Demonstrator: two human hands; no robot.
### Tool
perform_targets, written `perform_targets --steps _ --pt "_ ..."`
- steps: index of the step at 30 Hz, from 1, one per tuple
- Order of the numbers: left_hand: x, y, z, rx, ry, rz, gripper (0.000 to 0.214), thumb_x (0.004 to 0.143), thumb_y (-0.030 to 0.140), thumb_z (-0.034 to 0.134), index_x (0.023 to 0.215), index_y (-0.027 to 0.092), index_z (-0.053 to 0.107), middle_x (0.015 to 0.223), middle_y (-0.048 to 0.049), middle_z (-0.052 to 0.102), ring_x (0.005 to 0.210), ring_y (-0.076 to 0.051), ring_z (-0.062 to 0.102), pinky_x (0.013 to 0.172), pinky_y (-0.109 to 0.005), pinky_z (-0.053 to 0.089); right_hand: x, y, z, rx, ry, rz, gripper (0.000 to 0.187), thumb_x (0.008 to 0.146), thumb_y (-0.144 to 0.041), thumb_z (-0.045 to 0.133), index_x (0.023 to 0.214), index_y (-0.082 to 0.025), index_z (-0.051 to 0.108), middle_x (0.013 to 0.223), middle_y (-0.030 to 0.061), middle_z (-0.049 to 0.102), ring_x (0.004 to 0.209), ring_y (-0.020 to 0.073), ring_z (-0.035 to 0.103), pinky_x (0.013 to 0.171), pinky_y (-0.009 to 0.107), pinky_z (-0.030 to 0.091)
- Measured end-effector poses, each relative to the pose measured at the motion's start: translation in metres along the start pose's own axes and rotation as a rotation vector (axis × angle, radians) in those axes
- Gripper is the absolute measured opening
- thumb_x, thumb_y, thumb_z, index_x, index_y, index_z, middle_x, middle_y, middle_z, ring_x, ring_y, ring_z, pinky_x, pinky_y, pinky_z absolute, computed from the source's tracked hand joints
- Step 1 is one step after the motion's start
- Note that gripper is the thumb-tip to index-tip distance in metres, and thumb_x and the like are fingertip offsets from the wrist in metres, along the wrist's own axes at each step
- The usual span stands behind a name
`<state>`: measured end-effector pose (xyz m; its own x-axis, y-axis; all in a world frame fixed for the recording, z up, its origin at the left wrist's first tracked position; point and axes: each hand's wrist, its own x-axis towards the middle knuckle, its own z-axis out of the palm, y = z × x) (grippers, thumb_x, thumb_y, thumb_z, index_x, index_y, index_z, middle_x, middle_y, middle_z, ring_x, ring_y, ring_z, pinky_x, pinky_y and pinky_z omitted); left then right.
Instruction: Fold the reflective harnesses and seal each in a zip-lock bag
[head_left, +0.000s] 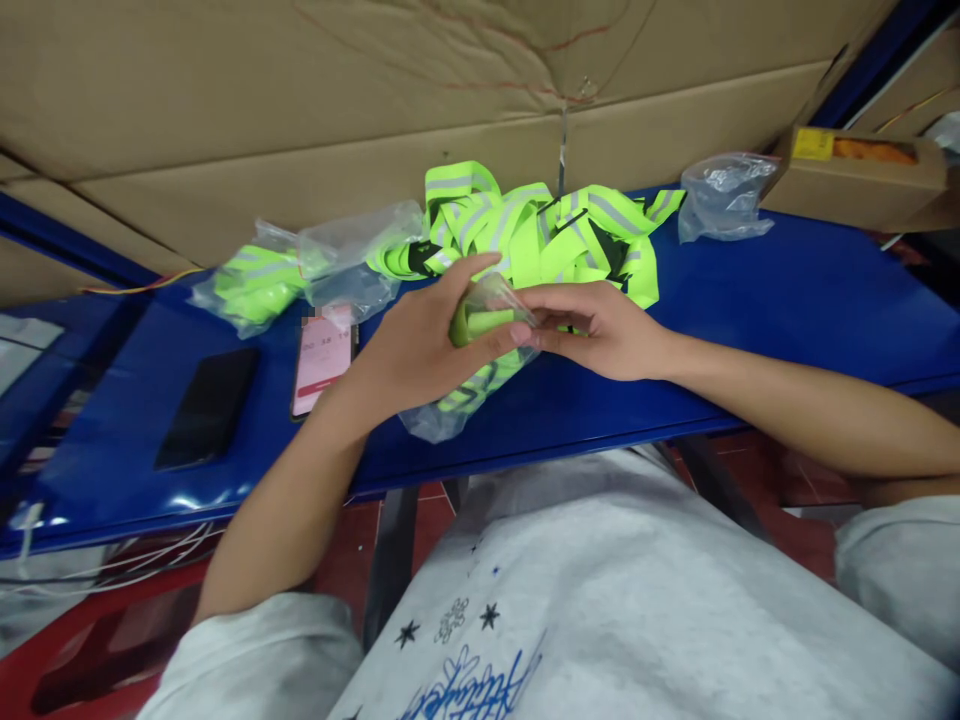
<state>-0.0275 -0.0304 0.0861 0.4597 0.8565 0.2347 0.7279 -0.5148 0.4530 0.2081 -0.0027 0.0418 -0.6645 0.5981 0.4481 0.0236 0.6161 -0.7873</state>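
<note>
A clear plastic bag (435, 422) with a neon-yellow reflective strap (487, 380) inside lies at the front edge of the blue table, under my hands. My left hand (427, 335) is curled around the bag's left side, its thumb pressing near the mouth. At the bag's opening, my right hand (600, 325) pinches the plastic edge with its fingertips. Just behind both hands is a loose heap of neon-yellow straps (525, 235) with grey stripes and black parts. Part of the bag is hidden by my fingers.
To the left are another bag of straps (262, 285), a lit phone (324, 365) and a black phone (208, 408). A crumpled clear bag (724, 200) and a cardboard box (862, 185) stand at the back right of the table (750, 310). Cardboard (300, 190) lines the back.
</note>
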Motion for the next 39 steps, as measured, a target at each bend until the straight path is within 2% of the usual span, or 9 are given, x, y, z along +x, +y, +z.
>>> perform_targets --steps 4,8,12,19,22,24,28,32,39 --pt "0.001 0.000 -0.003 -0.072 -0.117 -0.032 0.053 0.096 0.070 0.057 0.123 0.027 0.072 0.106 -0.0017 0.077 0.095 -0.027 0.073 0.080 -0.035 0.056 -0.002 -0.009 -0.003 -0.099 -0.038 -0.023 0.039 0.101 -0.028 0.059 0.138 -0.017 0.067 0.128 0.0082 0.074 0.100 0.0153 0.070 0.089 0.026 0.055" --pt "0.004 0.008 0.010 -0.122 -0.086 -0.032 0.056 0.092 0.066 0.066 0.130 0.025 0.069 0.108 -0.0018 0.076 0.096 -0.024 0.072 0.084 -0.031 0.053 -0.004 -0.002 0.004 -0.166 -0.217 -0.055 0.035 0.101 -0.035 0.062 0.130 -0.015 0.066 0.121 0.0092 0.075 0.107 0.0196 0.070 0.093 0.030 0.054" --pt "0.007 0.011 0.026 -0.122 -0.185 -0.024 0.057 0.090 0.062 0.071 0.132 0.023 0.067 0.098 -0.0012 0.075 0.085 -0.021 0.070 0.077 -0.030 0.047 -0.004 0.012 0.015 -0.097 -0.323 -0.050 0.031 0.100 -0.036 0.064 0.122 -0.014 0.063 0.120 0.0109 0.073 0.109 0.0213 0.070 0.094 0.033 0.056" --pt "0.009 -0.010 0.010 -0.649 -0.096 -0.143 0.056 0.085 0.058 0.078 0.126 0.021 0.073 0.108 -0.0046 0.076 0.102 -0.023 0.071 0.091 -0.030 0.054 -0.007 -0.005 0.009 -0.259 -0.113 -0.122 0.041 0.101 -0.042 0.067 0.132 -0.017 0.063 0.111 0.0057 0.077 0.093 0.0166 0.071 0.082 0.025 0.050" --pt "0.010 -0.022 0.007 -0.923 -0.186 -0.248 0.053 0.084 0.067 0.076 0.109 0.020 0.079 0.102 -0.0061 0.078 0.104 -0.026 0.074 0.097 -0.034 0.056 -0.009 -0.012 0.004 -0.331 0.009 -0.189 0.032 0.102 -0.042 0.066 0.123 -0.018 0.070 0.098 0.0012 0.077 0.076 0.0104 0.066 0.070 0.021 0.044" --pt "0.012 -0.027 0.009 -1.024 -0.263 -0.343 0.054 0.080 0.069 0.079 0.096 0.018 0.080 0.093 -0.0069 0.078 0.098 -0.028 0.075 0.091 -0.036 0.060 -0.007 -0.013 0.002 -0.307 0.101 -0.218 0.025 0.100 -0.041 0.070 0.107 -0.018 0.075 0.084 -0.0011 0.074 0.069 0.0086 0.062 0.067 0.021 0.042" --pt "0.016 -0.025 0.011 -1.102 -0.149 -0.483 0.035 0.082 0.049 0.083 0.086 0.015 0.077 0.077 -0.0046 0.073 0.086 -0.027 0.076 0.079 -0.033 0.061 0.000 -0.012 -0.003 -0.162 0.205 -0.157 0.031 0.095 -0.047 0.076 0.088 -0.017 0.072 0.071 -0.0018 0.065 0.064 0.0095 0.057 0.063 0.024 0.042" --pt "0.020 -0.019 0.012 -1.203 -0.018 -0.496 0.021 0.092 0.036 0.072 0.089 0.015 0.076 0.079 -0.0037 0.073 0.090 -0.027 0.077 0.079 -0.032 0.061 0.007 -0.005 -0.009 -0.103 0.310 -0.099 0.042 0.092 -0.055 0.076 0.078 -0.019 0.063 0.073 -0.0013 0.060 0.068 0.0109 0.053 0.066 0.027 0.043" --pt "0.023 -0.023 0.021 -1.281 -0.120 -0.540 0.036 0.102 0.044 0.059 0.103 0.014 0.077 0.088 -0.0062 0.078 0.104 -0.028 0.077 0.088 -0.034 0.062 0.009 0.004 -0.009 -0.103 0.398 -0.083 0.044 0.093 -0.058 0.074 0.078 -0.020 0.057 0.077 -0.0009 0.058 0.073 0.0127 0.053 0.071 0.031 0.041"
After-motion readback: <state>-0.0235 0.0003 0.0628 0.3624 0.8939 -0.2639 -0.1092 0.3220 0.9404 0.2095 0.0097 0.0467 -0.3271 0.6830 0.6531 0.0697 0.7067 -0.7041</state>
